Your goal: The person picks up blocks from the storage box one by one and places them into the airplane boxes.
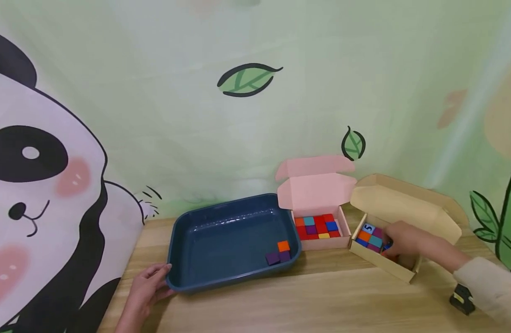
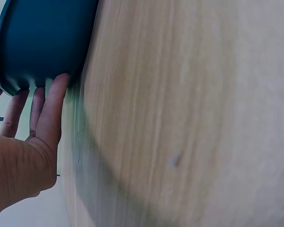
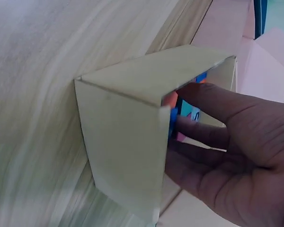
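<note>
At the near left corner of a dark blue tray [image 1: 234, 280], my left hand [image 1: 149, 284] holds on, thumb at the rim and fingertips against the outer wall [image 2: 42, 52]. Two purple blocks [image 1: 273, 258] and an orange block [image 1: 283, 245] sit in the tray's near right corner. Inside the open tan cardboard box [image 1: 380, 262], my right hand [image 1: 405, 238] has its thumb and fingers around a small blue block [image 3: 173, 118]. Colored blocks [image 1: 370, 237], one marked 5, fill the box's left part; the hand hides some of its inside.
Between tray and tan box stands an open pink box [image 1: 318, 245] with colored blocks in it. Both lids stand raised at the back. A small black and yellow object [image 1: 462, 298] lies under the right sleeve. Behind the wooden table [image 1: 280, 310] hangs a panda-print cloth.
</note>
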`<action>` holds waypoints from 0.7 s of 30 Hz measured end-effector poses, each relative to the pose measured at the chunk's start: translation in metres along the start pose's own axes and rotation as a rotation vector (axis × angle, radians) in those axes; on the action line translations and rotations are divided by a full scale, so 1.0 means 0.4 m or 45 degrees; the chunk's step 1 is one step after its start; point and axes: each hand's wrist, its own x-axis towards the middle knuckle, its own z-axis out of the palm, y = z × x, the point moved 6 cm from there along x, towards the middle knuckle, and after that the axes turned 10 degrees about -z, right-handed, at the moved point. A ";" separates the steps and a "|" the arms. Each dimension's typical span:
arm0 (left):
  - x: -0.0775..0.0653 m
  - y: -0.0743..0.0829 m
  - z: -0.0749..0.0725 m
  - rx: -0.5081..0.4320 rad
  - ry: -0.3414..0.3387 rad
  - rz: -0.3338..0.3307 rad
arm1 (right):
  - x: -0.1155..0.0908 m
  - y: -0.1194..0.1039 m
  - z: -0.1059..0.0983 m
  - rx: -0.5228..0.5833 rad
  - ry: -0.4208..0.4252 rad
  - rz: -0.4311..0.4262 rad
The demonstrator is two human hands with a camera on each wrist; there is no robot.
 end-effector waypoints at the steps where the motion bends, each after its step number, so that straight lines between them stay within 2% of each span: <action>1: 0.001 -0.001 0.001 0.000 0.000 -0.001 | -0.002 0.004 -0.002 0.011 0.008 -0.001; 6: 0.002 -0.002 0.000 -0.009 -0.005 -0.001 | -0.013 0.027 -0.007 0.080 -0.019 0.008; 9: -0.002 -0.002 -0.003 -0.019 -0.002 0.005 | -0.010 0.028 0.004 0.057 -0.039 -0.022; 14: -0.003 -0.002 -0.002 -0.016 0.004 0.004 | 0.001 0.023 0.013 0.016 0.033 -0.058; 17: -0.001 -0.006 0.001 -0.011 -0.004 -0.006 | 0.000 0.025 0.015 0.056 0.046 -0.029; 21: 0.001 -0.008 -0.002 0.004 0.008 -0.005 | -0.001 0.023 0.018 0.136 0.013 -0.034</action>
